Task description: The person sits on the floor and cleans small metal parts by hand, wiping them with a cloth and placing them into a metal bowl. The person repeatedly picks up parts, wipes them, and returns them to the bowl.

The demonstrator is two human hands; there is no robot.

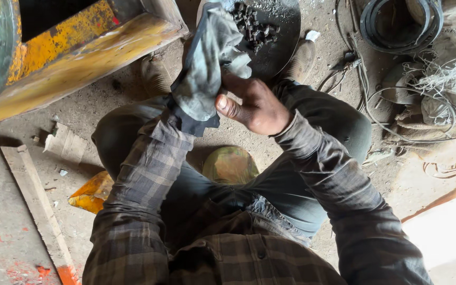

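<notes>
You are holding a crumpled grey-green rag (207, 63) up in front of you, above your knees, near the middle of the scene. Your left hand (193, 108) is lying hidden under the cloth, so I cannot tell how its fingers are set; the rag is draping over it and down to your checked sleeve (143, 174). Your right hand (254, 105) is closing on the rag's right edge, thumb pressed against the cloth, fingers curled and clamped on it.

Whatever the rag may be wrapping is not showing, so how far the wiping has got is hard to judge; the cloth is looking dark and soiled, which suggests it has seen use.

Just beyond the rag, on the far side, a round dark metal plate (281, 47) is lying on the ground, carrying a heap of small dark metal pieces (254, 29). Between your legs, nearer to you, a round greenish-yellow disc (230, 164) is resting on the dirt floor. At far left a worn yellow metal frame (75, 53) is standing. A wooden plank (38, 206) is lying at near left. At far right, black rings (397, 24) and tangled wire (439, 89) are sitting well apart from your hands.
</notes>
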